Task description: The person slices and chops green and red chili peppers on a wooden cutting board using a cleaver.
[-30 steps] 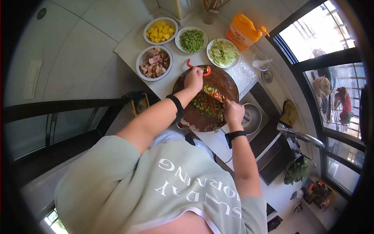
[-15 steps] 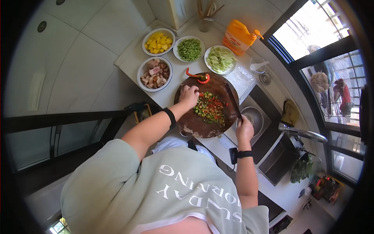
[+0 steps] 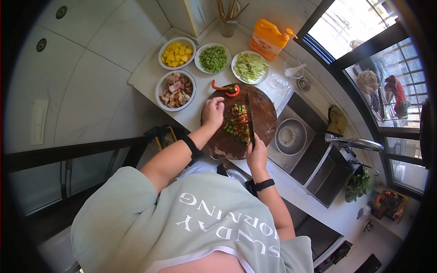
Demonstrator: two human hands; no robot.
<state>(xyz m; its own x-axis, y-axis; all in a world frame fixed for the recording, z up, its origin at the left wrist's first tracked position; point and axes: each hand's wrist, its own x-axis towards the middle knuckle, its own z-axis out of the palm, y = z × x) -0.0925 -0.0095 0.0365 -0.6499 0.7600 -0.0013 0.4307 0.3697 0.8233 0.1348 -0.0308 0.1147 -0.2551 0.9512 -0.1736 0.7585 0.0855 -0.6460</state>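
Note:
My right hand (image 3: pixel 257 154) is closed around the handle of a knife (image 3: pixel 250 119) with a long dark blade. The blade stands along the right side of a pile of chopped red and green peppers (image 3: pixel 238 122) on a round wooden chopping board (image 3: pixel 265 116). On the pile's left, over the board, my left hand (image 3: pixel 213 113) has its fingers curled in; whether anything is inside them is hidden. Whole peppers, a red chili (image 3: pixel 233 90) among them, lie at the board's far edge.
Behind the board stand a bowl of raw meat chunks (image 3: pixel 176 90), a bowl of yellow cubes (image 3: pixel 177 53), a plate of chopped greens (image 3: pixel 213 58) and a plate of pale green slices (image 3: pixel 250 67). An orange jug (image 3: pixel 268 40) is farther back. On the right, a metal basin (image 3: pixel 291 136) sits in the sink.
The knife has moved left against the peppers, which are now in a narrower heap. My left hand has drawn slightly left and down, away from the pile.

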